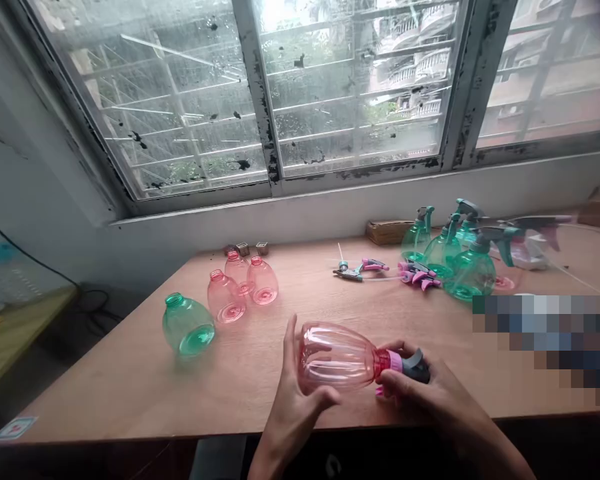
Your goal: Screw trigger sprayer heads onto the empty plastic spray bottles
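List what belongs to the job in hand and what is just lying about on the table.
In hand: pink bottle, held by left hand; spray head at its neck, gripped by right hand.
Lying about: empty green bottle, three empty pink bottles, loose spray heads, assembled green sprayers.

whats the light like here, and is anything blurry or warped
Head view: daylight through the dirty window backlights the table, blown out at top centre; the window frame bows from wide-angle distortion; the green sprayers at right are motion-smeared; a pixelated block masks the right edge; the pink bottle in the left hand and right hand looks sharp.
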Demonstrator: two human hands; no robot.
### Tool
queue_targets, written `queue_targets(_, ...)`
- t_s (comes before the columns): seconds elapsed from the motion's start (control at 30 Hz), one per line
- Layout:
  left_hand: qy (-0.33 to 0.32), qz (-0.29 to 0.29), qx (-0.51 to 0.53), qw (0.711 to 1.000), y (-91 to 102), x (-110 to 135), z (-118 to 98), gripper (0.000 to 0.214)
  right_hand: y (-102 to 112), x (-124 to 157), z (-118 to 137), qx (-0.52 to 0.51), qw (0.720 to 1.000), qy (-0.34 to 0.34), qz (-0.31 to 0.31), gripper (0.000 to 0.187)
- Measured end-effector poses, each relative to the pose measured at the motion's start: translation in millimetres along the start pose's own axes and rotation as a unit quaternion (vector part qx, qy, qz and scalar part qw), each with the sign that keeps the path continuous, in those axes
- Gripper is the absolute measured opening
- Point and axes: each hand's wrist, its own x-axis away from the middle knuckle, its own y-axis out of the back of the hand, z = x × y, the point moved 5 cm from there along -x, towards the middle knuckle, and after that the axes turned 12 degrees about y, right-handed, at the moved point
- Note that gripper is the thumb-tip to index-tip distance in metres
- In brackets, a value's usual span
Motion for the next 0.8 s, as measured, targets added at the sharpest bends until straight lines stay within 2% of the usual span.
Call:
queue_targets(0.07, 0.016, -0.014, 0.051, 0.998, 0.8, 0, 0, 0.126, -1, 0, 0, 0.011, 1.000, 0.001, 0.019, 0.035)
queue_targets(0.13, 0.040, -0.016, 0.055, 0.998, -1.3, 0, 0, 0.121, 0, 0, 2, 0.015, 1.000, 0.009, 0.012, 0.035)
queue_targets(0.2, 0.051, -0.010, 0.031, 0.998, -4.3, 0, 0, 0.117, 2, 0, 2, 0.009, 1.000, 0.010, -0.006, 0.037)
queue_targets(0.37, 0.019, -0.013, -0.043, 0.999, -5.7, 0, -4, 0.112, 7, 0, 1, -0.013, 0.999, -0.007, -0.048, 0.045)
queue_targets(0.53, 0.034, -0.035, -0.059, 0.997, -5.5, 1, -5, 0.106, 8, -1, -5, -0.028, 0.997, -0.019, -0.074, 0.048)
queue_targets(0.67, 0.002, -0.080, -0.058, 0.995, -3.5, 3, -11, 0.089, 9, -4, -1, -0.024, 0.996, 0.038, -0.082, 0.043)
queue_targets(0.8, 0.007, -0.093, -0.055, 0.994, -2.1, 3, -12, 0.095, 7, -5, 3, -0.011, 0.996, 0.051, -0.075, 0.039)
